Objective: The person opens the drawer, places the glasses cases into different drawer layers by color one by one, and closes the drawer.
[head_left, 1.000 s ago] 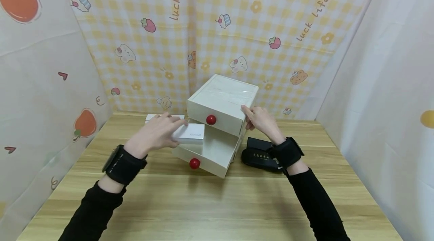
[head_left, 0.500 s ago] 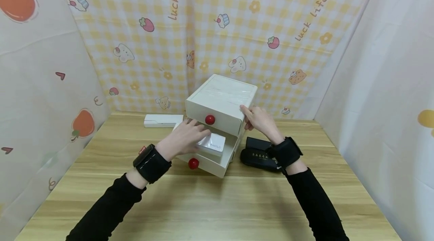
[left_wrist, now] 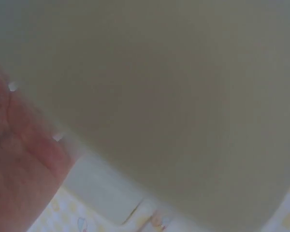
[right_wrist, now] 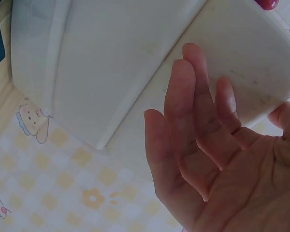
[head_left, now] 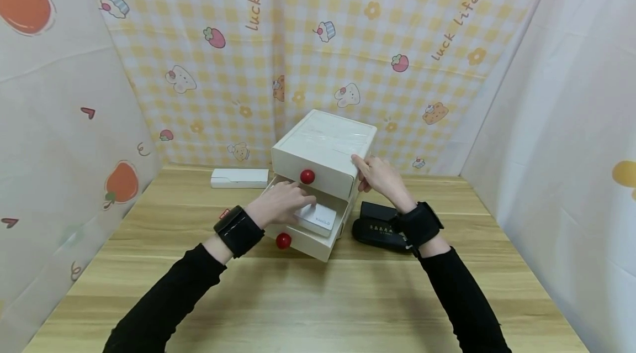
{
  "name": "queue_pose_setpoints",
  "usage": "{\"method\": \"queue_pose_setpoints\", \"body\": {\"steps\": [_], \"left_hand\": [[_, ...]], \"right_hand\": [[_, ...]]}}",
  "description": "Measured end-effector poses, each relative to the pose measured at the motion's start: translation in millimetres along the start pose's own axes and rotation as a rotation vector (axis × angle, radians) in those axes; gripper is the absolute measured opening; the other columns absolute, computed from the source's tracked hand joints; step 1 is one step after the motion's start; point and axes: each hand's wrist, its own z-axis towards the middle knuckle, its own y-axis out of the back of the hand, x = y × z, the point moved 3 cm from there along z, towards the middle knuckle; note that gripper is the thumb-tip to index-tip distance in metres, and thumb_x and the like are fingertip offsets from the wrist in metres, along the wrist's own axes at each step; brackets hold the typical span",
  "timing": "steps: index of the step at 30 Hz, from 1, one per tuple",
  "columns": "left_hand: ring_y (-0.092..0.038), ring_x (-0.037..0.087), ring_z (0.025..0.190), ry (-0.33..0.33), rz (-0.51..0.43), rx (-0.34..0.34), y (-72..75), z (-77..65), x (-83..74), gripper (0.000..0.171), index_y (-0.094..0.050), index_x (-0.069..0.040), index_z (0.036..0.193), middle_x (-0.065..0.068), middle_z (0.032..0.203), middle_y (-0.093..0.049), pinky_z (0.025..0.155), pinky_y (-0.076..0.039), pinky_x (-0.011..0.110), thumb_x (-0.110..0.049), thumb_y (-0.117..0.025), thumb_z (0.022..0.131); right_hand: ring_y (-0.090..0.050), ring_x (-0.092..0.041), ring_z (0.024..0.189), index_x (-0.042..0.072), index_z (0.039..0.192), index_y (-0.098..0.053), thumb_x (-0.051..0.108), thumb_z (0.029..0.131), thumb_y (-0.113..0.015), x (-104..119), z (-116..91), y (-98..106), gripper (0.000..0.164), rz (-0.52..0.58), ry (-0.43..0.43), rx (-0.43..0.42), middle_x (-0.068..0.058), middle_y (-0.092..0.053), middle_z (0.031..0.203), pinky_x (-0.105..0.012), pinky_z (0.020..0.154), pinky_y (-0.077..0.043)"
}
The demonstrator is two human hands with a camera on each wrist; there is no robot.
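A white two-drawer cabinet (head_left: 325, 137) with red knobs stands at an angle on the table. Its lower drawer (head_left: 310, 248) is pulled out. My left hand (head_left: 280, 203) reaches into that drawer and grips a small white box (head_left: 323, 219) with grey lettering, one fingertip lying on its top. A pale blurred surface fills most of the left wrist view. At the cabinet's right side, my right hand (head_left: 381, 176) touches the upper corner. In the right wrist view its fingers (right_wrist: 180, 92) extend loosely along the side wall.
Behind on the left lies a long white box (head_left: 239, 178). A black case (head_left: 380, 233) with gold characters sits right of the cabinet, a second dark item (head_left: 377, 210) just behind it. A patterned curtain (head_left: 238, 66) closes off the back.
My left hand has carried the white box rightward and down into the lower drawer. The long white box behind is now uncovered. My right hand keeps its place on the cabinet.
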Motion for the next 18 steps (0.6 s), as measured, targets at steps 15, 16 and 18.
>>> {"method": "queue_pose_setpoints", "body": {"steps": [15,16,18], "left_hand": [[-0.061,0.012,0.066,-0.062,0.161,-0.172,-21.6,14.5,6.6,0.033,-0.063,-0.018,0.099,-0.004,0.083,-0.071,0.06,-0.049,0.023,-0.034,-0.078,0.074],[-0.061,0.012,0.067,-0.058,0.176,-0.182,-22.3,15.1,6.4,0.033,-0.063,-0.017,0.099,-0.004,0.085,-0.071,0.059,-0.049,0.023,-0.034,-0.078,0.075],[-0.06,0.012,0.067,-0.047,0.215,-0.196,-23.1,16.6,5.7,0.03,-0.064,-0.017,0.097,-0.004,0.087,-0.071,0.058,-0.048,0.023,-0.034,-0.077,0.076]], "right_hand": [[-0.066,-0.012,0.058,0.004,0.084,-0.064,0.051,0.101,-0.03,-1,0,0,0.06,0.003,-0.014,0.009,-0.01,-0.071,0.073,-0.034,0.07,-0.055],[-0.066,-0.012,0.058,0.004,0.084,-0.064,0.051,0.101,-0.031,0,0,0,0.06,0.003,-0.013,0.009,-0.01,-0.071,0.073,-0.033,0.069,-0.055],[-0.066,-0.012,0.058,0.004,0.084,-0.064,0.051,0.101,-0.031,0,0,-1,0.06,0.008,-0.011,0.012,-0.011,-0.071,0.073,-0.031,0.068,-0.055]]}}
